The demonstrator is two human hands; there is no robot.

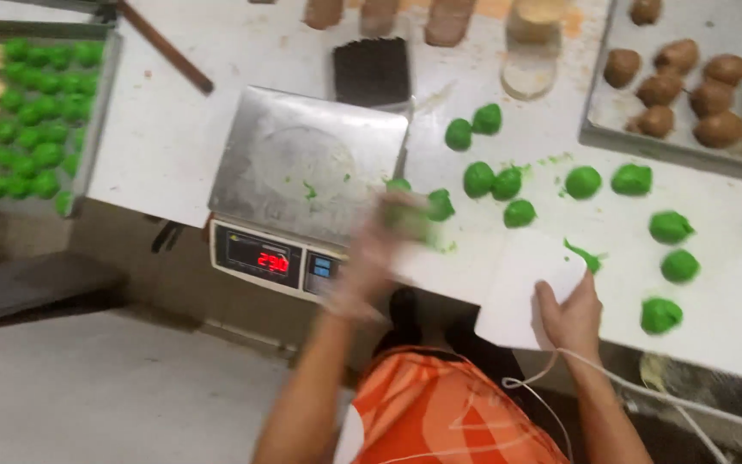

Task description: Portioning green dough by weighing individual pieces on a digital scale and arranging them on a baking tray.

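weighing: my left hand (388,236), blurred, closed on a green dough lump (410,215) beside the scale (302,163); right hand (570,314) grips the white scraper (526,288). next, a steady placement.

You see bright, even light on the white table (173,129); your left hand (380,249) smears with motion blur.

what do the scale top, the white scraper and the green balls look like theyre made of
Scale platform: looks like brushed stainless steel, grey with dull reflections and green smears. White scraper in the right hand: probably thin plastic, flat, matte, rounded corner. Green balls: soft dough or paste, judging by lumpy shapes and residue on the table. The left hand is too blurred to judge its piece.
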